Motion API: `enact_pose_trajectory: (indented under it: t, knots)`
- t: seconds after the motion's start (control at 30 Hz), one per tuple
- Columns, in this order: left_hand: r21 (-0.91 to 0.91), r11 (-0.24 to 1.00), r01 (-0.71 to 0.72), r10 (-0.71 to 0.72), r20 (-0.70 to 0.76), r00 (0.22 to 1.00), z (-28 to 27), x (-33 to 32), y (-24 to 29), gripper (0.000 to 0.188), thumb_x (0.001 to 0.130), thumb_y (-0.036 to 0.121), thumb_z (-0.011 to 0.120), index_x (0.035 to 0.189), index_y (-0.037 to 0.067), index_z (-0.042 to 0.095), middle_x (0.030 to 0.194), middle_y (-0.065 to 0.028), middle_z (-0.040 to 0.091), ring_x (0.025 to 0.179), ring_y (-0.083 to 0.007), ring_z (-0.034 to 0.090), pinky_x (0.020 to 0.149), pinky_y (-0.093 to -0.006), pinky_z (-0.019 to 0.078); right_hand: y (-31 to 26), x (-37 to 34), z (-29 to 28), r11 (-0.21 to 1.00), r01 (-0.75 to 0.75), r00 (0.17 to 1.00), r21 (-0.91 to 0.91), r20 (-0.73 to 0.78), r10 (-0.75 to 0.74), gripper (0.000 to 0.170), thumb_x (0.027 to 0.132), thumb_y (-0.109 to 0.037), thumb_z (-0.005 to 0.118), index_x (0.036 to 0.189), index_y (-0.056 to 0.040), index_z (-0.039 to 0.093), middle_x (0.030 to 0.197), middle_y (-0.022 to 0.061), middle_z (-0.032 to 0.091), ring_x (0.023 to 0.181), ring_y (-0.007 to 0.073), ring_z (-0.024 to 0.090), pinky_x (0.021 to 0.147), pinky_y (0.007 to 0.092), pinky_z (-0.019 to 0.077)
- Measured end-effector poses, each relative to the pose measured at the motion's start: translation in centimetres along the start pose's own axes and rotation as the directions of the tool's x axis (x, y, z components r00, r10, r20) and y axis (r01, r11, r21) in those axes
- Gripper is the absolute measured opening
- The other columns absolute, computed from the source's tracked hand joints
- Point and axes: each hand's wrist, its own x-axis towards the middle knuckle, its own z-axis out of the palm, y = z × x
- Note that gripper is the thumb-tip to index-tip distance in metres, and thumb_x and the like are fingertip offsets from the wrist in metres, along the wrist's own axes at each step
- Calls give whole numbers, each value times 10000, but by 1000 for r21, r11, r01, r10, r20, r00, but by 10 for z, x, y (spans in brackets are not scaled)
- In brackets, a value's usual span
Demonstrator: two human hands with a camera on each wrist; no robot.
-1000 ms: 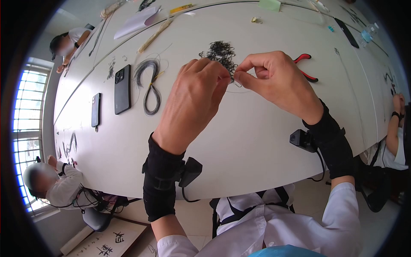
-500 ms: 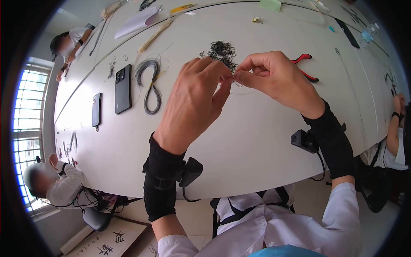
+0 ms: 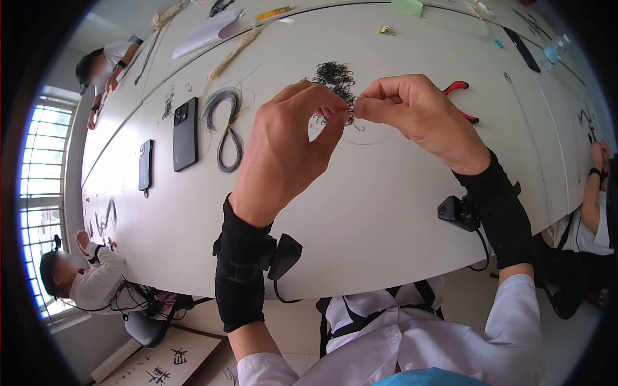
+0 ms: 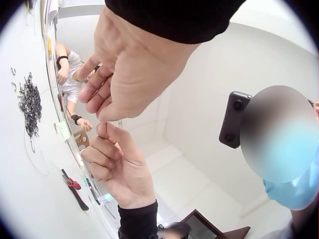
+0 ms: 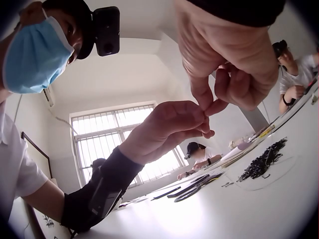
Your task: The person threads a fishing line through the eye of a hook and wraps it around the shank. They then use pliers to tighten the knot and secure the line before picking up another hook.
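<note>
Thumb and index of the left hand (image 3: 283,145) pinch something very small above the table. The right hand (image 3: 421,122) meets it fingertip to fingertip, also pinching; in the left wrist view a small piece of the metal hook (image 4: 120,123) shows at the fingertips. A thin clear line (image 3: 380,139) curves below the hands. Behind the fingertips lies a pile of black hooks (image 3: 335,77), which the right wrist view shows whole as a dark heap (image 5: 264,159). The exact grip on the line is hidden by the fingers.
Red-handled pliers (image 3: 456,86) lie right of the right hand. To the left are a coil of dark line (image 3: 229,149), a large phone (image 3: 185,135) and a smaller phone (image 3: 145,165). A bottle (image 3: 555,50) stands at the far right. Other people sit around the table.
The left hand has turned slightly, with a wider gap between its thumb and index finger, and some hooks now show through it. The right hand has barely moved.
</note>
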Motion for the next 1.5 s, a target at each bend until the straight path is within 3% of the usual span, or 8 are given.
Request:
enact_pose_trajectory:
  t: [0.27, 0.37, 0.47, 0.57, 0.67, 1.07, 1.17, 1.5]
  knots:
    - [40, 999, -24, 25, -24, 999, 2, -1, -6, 69, 839, -30, 690, 906, -18, 683, 848, -150, 691, 795, -288, 682, 736, -359, 542, 7, 3, -7, 976, 147, 977, -163, -130, -169, 245, 956, -234, 708, 979, 7, 743, 621, -19, 542, 567, 53, 442, 528, 233, 354]
    - [57, 998, -11, 10, 22, 1000, 2, -1, -4, 91, 873, 13, 718, 952, -31, 711, 886, -125, 718, 806, -216, 689, 734, -318, 537, 8, 3, -5, 975, 125, 988, -184, -68, -139, 239, 954, -223, 712, 983, 11, 749, 607, -9, 547, 556, 56, 440, 521, 241, 356]
    - [46, 998, -30, 31, -15, 999, 5, -1, -5, 65, 837, -26, 708, 895, -11, 682, 828, -147, 687, 781, -302, 673, 725, -374, 538, 2, 1, 0, 982, 75, 996, -174, -42, -84, 242, 951, -223, 718, 987, 12, 755, 613, 7, 579, 552, 59, 450, 518, 245, 364]
    - [91, 996, -12, 11, 12, 1000, 2, -1, -4, 89, 876, 16, 718, 954, -28, 713, 887, -126, 718, 815, -212, 692, 640, -309, 530, -4, -2, 0, 976, 60, 997, -208, -37, -69, 238, 945, -219, 724, 993, 12, 759, 646, 17, 622, 568, 66, 475, 535, 243, 388]
    - [93, 996, -17, 16, 15, 1000, 1, -1, -4, 87, 878, 17, 719, 952, -27, 713, 888, -124, 719, 816, -211, 692, 603, -302, 523, -5, -2, -1, 976, 29, 999, -217, -19, -34, 249, 940, -227, 727, 998, 13, 760, 666, 25, 639, 587, 75, 498, 559, 240, 410]
    - [24, 997, -74, 76, -57, 995, 1, 0, -6, 141, 837, -14, 717, 976, -19, 693, 897, -163, 695, 845, -310, 702, 764, -366, 559, 9, 2, -1, 993, 61, 998, -100, -1, -61, 283, 942, -248, 715, 963, 33, 738, 708, 17, 638, 626, 76, 516, 579, 244, 415]
    - [27, 998, -56, 56, 0, 998, -1, 0, 0, 166, 849, -30, 710, 1014, -12, 703, 955, -118, 719, 883, -219, 688, 807, -320, 540, 9, 2, 0, 995, 64, 998, -71, 0, -64, 288, 943, -255, 718, 966, 32, 740, 725, 16, 643, 637, 74, 518, 583, 242, 413]
    - [5, 998, -60, 60, -14, 998, 3, 0, -3, 108, 826, -38, 722, 931, -17, 710, 863, -109, 713, 792, -215, 698, 734, -307, 549, 8, 2, -1, 995, 55, 998, -88, 23, -54, 294, 947, -262, 715, 975, 29, 742, 720, 8, 627, 643, 71, 513, 587, 240, 412]
